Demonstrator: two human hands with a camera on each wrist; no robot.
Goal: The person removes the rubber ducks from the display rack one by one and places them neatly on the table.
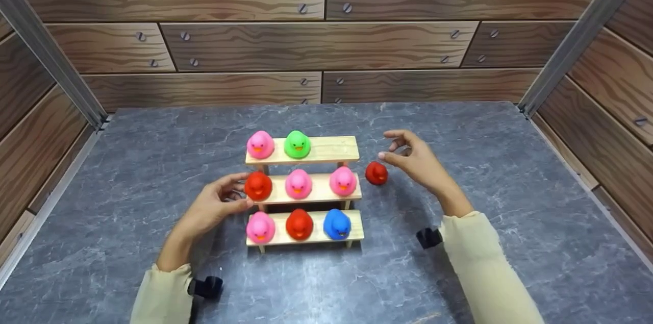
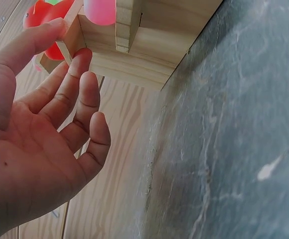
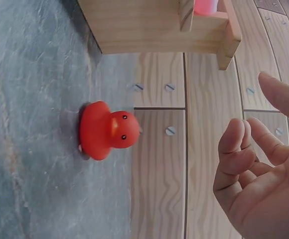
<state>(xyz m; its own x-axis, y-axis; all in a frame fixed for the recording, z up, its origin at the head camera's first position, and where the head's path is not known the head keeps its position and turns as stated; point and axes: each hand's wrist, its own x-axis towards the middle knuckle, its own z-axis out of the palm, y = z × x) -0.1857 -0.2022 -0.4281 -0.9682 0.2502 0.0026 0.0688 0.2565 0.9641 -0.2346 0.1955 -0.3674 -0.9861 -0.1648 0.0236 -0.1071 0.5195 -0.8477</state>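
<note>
A three-step wooden stand (image 1: 334,149) carries small rubber ducks in rows. My left hand (image 1: 211,206) holds the stand's left end at the middle step, its thumb (image 2: 50,31) at the step's corner and its fingers bent at the end. Right beside that hand sits a red duck (image 1: 258,186) on the middle step. Another red duck (image 3: 107,130) stands upright on the tabletop, off the stand's right side. Just beyond it my right hand (image 1: 421,163) hovers with loosely bent fingers, nothing between them.
On the top step are a pink duck (image 1: 260,145) and a green duck (image 1: 297,144). Two pink ducks share the middle step with the red one. The bottom step bears pink, red and blue (image 1: 337,224) ducks. Wood-patterned walls (image 1: 316,46) enclose the grey marbled table (image 1: 168,160).
</note>
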